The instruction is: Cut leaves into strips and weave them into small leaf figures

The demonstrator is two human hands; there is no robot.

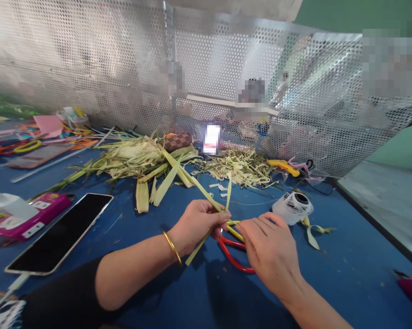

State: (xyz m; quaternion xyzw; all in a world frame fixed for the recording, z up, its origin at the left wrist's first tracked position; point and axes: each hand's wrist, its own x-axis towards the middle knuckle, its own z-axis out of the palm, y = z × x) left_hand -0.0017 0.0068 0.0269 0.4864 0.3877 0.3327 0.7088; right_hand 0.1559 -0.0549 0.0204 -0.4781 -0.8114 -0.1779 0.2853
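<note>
My left hand [204, 221] is closed in a pinch on narrow pale green leaf strips [206, 188] that cross at its fingertips. One strip end hangs down below the palm, another points up. My right hand [270, 246] is closed too, its fingertips almost meeting the left ones on a short yellowish piece of strip between the hands. Below them lie scissors with red handles [233, 261], partly hidden by my right hand; a yellow loop shows beside the red one. Right of the hands is a spool of white thread [292, 208], lying tilted on the blue table [346, 274].
Behind the hands lie a heap of leaf strips [133, 157] and a pile of shreds [240, 167]. A yellow cutter [284, 167] is at the back right. At left are a phone [60, 235] on a cable and a magenta power strip [51, 205]. A perforated metal screen [123, 59] rises behind.
</note>
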